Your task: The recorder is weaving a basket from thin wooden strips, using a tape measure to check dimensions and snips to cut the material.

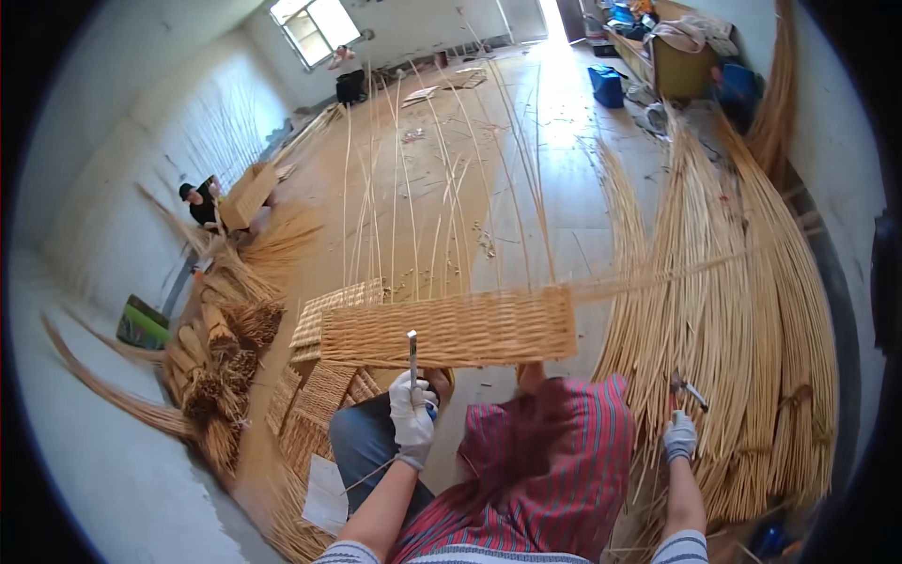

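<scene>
My left hand (412, 418), in a white glove, grips an upright metal bar tool (412, 350) with some blue at its lower end, just in front of a long woven wicker panel (447, 329). Long loose rods rise from the panel's far side. My right hand (678, 434), also gloved, is closed on a hammer-like tool (687, 393) with a red handle and metal head, held over the long loose rods (714, 282) at the right. A red striped cloth (573, 442) covers my lap. More woven pieces (319, 404) lie under and left of the panel.
Rod bundles (221, 376) line the left wall. A person in black (202, 207) sits there beside a woven piece (246, 197); another person (349, 80) is by the window. A worn couch (658, 66) with piled things and a blue bag (605, 86) stand at the back right.
</scene>
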`<state>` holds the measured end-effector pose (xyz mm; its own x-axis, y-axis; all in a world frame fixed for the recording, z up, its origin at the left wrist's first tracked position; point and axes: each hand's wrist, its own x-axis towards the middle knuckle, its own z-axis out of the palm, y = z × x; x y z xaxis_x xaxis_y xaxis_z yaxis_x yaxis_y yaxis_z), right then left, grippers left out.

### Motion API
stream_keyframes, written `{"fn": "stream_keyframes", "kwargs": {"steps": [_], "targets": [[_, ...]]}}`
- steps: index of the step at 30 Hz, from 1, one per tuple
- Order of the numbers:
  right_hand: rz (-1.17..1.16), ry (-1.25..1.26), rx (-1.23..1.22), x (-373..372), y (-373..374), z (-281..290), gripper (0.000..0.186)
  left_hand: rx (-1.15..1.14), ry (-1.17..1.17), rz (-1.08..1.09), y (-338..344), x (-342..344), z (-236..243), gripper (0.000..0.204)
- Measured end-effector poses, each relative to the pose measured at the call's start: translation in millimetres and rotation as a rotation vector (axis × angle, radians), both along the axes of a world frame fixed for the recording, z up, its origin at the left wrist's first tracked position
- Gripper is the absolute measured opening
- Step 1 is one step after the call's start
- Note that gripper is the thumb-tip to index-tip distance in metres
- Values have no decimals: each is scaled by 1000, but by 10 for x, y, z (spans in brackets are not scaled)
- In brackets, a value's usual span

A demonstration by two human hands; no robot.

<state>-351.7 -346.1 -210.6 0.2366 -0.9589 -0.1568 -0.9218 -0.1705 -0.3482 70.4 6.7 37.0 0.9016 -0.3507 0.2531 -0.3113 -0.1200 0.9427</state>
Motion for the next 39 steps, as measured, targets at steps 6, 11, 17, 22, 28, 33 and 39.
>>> {"fn": "stream_keyframes", "kwargs": {"steps": [6, 11, 17, 22, 28, 33, 39], "targets": [[-10, 290, -185, 342, -892, 30, 68, 115, -69, 53, -111, 159, -12, 17], [-181, 471, 460, 707, -1087, 699, 99, 227, -146, 98, -63, -15, 58, 17], [-186, 631, 118, 700, -762, 127, 79, 168, 31, 7, 89, -270, 48, 11], [-210, 203, -41, -8, -702, -593, 39, 90, 105, -112, 217, -262, -102, 9], [-188, 28, -41, -57, -81, 33, 19, 58, 60, -55, 276, -247, -296, 11], [-194, -529, -224, -746, 214, 239, 42, -106, 266, -29, 106, -171, -178, 13], [-798, -1067, 302, -1386, 656, 867, 47, -344, 696, -60, 130, -172, -41, 21]]}}
